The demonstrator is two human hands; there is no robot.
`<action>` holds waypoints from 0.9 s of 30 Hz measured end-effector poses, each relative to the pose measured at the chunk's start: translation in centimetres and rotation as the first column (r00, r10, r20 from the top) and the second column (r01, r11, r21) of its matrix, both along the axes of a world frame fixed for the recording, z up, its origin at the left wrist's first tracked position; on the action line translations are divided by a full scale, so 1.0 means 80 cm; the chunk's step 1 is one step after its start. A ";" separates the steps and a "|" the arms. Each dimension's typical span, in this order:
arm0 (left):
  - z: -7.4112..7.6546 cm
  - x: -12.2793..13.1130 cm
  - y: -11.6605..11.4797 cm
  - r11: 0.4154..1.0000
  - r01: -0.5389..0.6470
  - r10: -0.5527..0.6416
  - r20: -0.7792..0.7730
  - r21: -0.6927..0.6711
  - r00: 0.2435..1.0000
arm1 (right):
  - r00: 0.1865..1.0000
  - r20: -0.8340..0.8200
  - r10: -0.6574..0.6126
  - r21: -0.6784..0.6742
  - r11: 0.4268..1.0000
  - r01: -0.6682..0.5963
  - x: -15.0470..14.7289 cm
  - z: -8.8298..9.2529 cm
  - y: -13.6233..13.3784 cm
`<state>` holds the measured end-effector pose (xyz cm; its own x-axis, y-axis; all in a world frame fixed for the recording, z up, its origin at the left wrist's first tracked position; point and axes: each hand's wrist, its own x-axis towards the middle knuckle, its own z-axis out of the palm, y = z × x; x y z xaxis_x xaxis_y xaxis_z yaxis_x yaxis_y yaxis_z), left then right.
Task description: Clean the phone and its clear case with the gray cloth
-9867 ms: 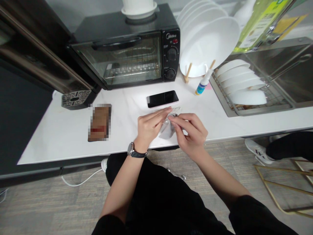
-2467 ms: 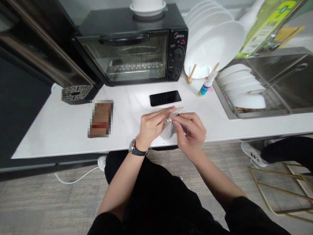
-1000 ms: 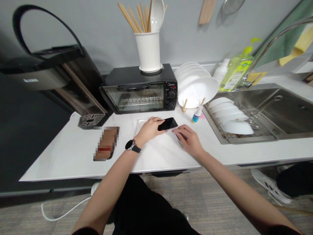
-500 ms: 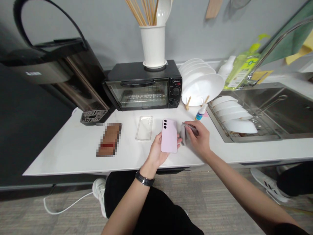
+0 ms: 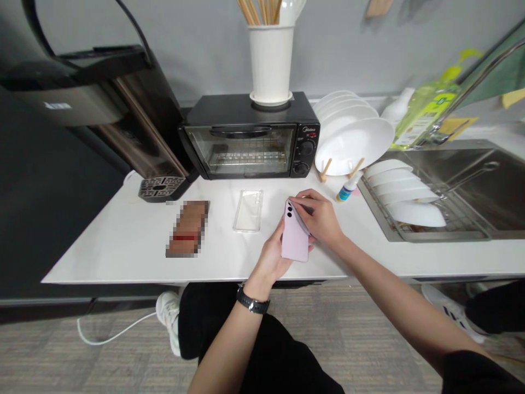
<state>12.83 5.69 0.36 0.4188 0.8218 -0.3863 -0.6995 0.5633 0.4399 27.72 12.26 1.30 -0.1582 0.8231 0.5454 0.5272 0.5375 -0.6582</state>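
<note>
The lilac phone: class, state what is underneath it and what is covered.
Under the lilac phone is the left hand, its fingertips showing past the phone's right edge. The downward face and most of the fingers are covered.

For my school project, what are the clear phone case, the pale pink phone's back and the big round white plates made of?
Clear, rectangular phone case: probably shiny plastic; the white counter shows through. Pale pink phone: matte-looking back without sharp reflections, maybe glass or plastic. Round white plates: smooth shine suggests glazed ceramic.
</note>
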 end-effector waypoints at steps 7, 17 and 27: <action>-0.005 0.002 0.002 0.991 -0.128 0.128 0.002 -0.042 0.992 | 0.993 -0.003 0.120 0.019 0.993 -0.120 -0.016 -0.006 -0.045; 0.002 -0.003 -0.004 0.989 -0.144 0.141 0.078 0.030 0.987 | 0.956 0.193 0.223 0.095 0.965 -0.244 0.002 -0.024 -0.120; -0.001 -0.002 -0.005 0.987 -0.144 0.142 -0.045 -0.065 0.989 | 0.981 0.191 0.012 0.125 0.991 -0.037 0.028 -0.012 -0.038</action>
<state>12.67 5.31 0.30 0.2820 0.8432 -0.4577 -0.7576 0.4884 0.4330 29.94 9.21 0.37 -0.2881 0.7431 0.6039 0.6213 0.6250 -0.4726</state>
